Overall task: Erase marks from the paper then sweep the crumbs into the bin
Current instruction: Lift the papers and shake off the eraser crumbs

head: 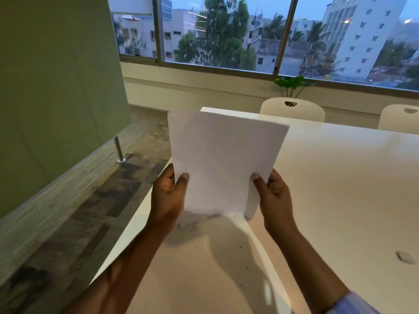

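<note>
A white sheet of paper [223, 159] is held up off the white table [340, 177], tilted toward me, its surface looking blank. My left hand [167, 196] grips its lower left edge, thumb on the front. My right hand [275, 198] grips its lower right edge the same way. Small dark eraser crumbs [240, 247] lie scattered on the table below the sheet. A white eraser [404, 257] rests on the table at the right. No bin is in view.
Two white perforated chairs [292, 108] stand at the table's far side, with a green plant [292, 83] behind them under the window. The table's left edge [127, 225] drops to a patterned floor. A green partition on a metal post [119, 149] stands left.
</note>
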Demonstrator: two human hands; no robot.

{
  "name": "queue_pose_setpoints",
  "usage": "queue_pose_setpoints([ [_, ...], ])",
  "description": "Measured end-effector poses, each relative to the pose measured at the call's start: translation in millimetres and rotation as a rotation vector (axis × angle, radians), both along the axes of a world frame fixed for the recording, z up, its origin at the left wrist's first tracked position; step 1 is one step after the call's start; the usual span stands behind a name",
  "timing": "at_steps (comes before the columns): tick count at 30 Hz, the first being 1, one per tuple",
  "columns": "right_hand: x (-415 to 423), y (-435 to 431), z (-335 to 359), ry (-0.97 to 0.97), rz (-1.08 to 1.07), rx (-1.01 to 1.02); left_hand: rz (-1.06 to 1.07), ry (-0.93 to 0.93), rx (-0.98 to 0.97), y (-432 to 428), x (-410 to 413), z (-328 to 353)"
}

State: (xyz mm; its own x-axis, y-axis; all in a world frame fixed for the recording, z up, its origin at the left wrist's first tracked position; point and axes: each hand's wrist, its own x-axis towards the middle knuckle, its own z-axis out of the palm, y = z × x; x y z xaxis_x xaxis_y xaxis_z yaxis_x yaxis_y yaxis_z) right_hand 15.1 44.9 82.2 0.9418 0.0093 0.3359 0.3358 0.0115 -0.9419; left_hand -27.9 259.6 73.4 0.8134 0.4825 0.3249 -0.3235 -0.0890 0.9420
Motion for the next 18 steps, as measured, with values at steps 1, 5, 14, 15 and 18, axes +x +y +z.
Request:
queue_pose_setpoints([
  [1,3,-2,4,-0.019,-0.003,0.005,0.010,0.008,0.012,1,1,3],
  [5,6,-3,26,-0.085,-0.009,-0.040,0.056,0.031,0.007,3,15,14],
  [14,-17,29,81,-0.640,-0.001,-0.001,0.010,0.003,-0.051,-2,21,17],
  [15,-16,40,74,-0.538,0.061,0.001,-0.003,-0.008,-0.069,-3,22,20],
  [18,-20,52,17,-0.089,0.102,-0.113,-0.005,-0.080,-0.080,-3,23,32],
])
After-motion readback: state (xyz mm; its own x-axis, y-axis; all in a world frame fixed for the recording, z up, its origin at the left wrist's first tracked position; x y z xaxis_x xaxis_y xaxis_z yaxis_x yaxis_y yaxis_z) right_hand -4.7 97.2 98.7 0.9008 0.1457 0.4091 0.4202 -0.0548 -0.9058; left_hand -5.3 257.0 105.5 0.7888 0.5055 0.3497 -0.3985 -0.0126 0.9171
